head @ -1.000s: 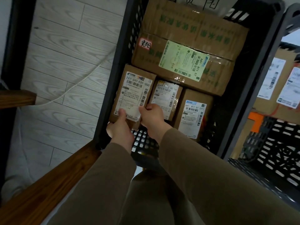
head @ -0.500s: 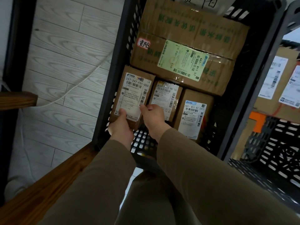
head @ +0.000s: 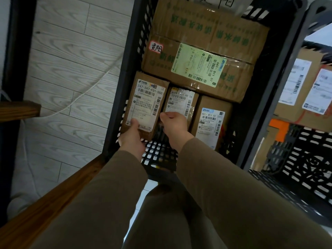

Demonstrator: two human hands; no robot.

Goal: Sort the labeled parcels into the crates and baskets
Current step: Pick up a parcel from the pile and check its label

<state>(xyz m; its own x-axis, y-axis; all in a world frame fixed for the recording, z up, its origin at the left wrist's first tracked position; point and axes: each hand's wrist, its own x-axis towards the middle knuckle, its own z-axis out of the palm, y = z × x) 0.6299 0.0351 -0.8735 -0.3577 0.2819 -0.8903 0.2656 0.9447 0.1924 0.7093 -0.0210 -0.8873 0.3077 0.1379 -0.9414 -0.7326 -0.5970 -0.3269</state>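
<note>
A black plastic crate holds a large brown box with a green label at its far end and three small labeled parcels in front of it. My left hand grips the near end of the left small parcel, thumb on its white label. My right hand sits curled at that parcel's right edge, in front of the middle parcel; its fingers are hidden. The right parcel stands untouched.
A second black crate stands to the right, with more labeled boxes behind it. A wooden table edge runs at the lower left. A white cable lies on the pale plank floor left of the crate.
My right thumb has slid off the left parcel's label to its right edge. The left hand keeps its grip, and the parcel has barely moved.
</note>
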